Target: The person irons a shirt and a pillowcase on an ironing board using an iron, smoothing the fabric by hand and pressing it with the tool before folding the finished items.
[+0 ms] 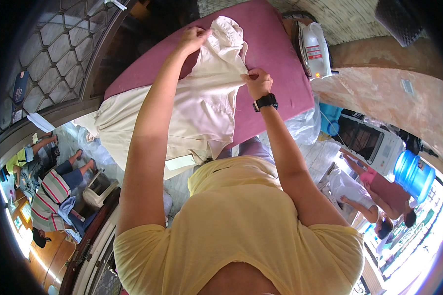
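Both hands pinch a cream shirt point(206, 98) spread on the maroon ironing board point(275, 54): left hand point(192, 38) fingers closed on the collar, right hand point(257, 82) on the side edge. Iron point(314, 49) stands just beside; dragging fabric could snag it.
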A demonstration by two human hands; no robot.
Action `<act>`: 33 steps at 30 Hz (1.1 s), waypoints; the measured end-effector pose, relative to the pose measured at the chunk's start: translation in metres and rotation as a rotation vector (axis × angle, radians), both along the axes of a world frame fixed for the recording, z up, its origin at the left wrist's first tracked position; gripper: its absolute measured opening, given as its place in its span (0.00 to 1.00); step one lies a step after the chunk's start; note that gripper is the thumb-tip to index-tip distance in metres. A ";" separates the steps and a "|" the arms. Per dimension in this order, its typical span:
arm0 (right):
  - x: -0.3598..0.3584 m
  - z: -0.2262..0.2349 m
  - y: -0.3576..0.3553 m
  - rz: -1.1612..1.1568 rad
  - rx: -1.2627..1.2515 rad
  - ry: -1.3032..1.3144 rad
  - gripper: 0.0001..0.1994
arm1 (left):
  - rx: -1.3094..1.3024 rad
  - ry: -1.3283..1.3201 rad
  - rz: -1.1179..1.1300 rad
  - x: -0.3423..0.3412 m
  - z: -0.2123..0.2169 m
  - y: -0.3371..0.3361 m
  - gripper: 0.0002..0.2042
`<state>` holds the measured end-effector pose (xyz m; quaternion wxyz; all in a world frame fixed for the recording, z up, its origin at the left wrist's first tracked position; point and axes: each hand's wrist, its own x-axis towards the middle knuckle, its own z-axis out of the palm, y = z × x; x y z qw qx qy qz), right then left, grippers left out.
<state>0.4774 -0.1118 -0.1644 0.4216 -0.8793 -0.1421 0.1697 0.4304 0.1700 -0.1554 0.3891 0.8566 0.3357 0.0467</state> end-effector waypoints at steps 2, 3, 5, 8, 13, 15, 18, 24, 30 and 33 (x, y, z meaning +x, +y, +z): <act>0.001 -0.003 0.001 0.014 0.002 0.009 0.14 | 0.465 0.053 -0.141 0.007 -0.005 -0.015 0.22; 0.002 -0.002 0.002 0.016 0.002 0.037 0.14 | 0.362 -0.040 -0.058 0.009 -0.006 -0.013 0.22; 0.002 0.004 0.003 0.017 -0.020 0.051 0.15 | 0.150 -0.224 0.104 0.016 -0.003 -0.011 0.21; 0.002 0.012 0.009 0.017 -0.061 -0.015 0.14 | 0.262 -0.415 0.132 0.014 -0.001 -0.020 0.18; 0.000 0.002 0.011 0.006 0.048 -0.073 0.14 | 0.428 -0.519 0.278 0.003 -0.003 -0.039 0.18; 0.000 0.003 0.007 0.045 0.065 0.013 0.13 | 0.378 -0.245 0.189 -0.008 -0.002 -0.037 0.19; 0.000 -0.002 0.010 0.039 -0.011 -0.023 0.12 | 0.392 -0.110 -0.003 -0.016 0.003 -0.030 0.17; 0.006 0.009 0.012 0.013 -0.069 0.061 0.11 | 0.773 -0.454 0.199 -0.031 0.017 -0.066 0.10; 0.004 0.004 0.008 0.036 -0.040 0.018 0.11 | 0.671 -0.199 -0.157 -0.058 -0.012 -0.111 0.24; 0.001 0.005 0.006 0.023 -0.007 0.021 0.11 | 0.860 -0.061 -0.045 -0.051 -0.004 -0.097 0.28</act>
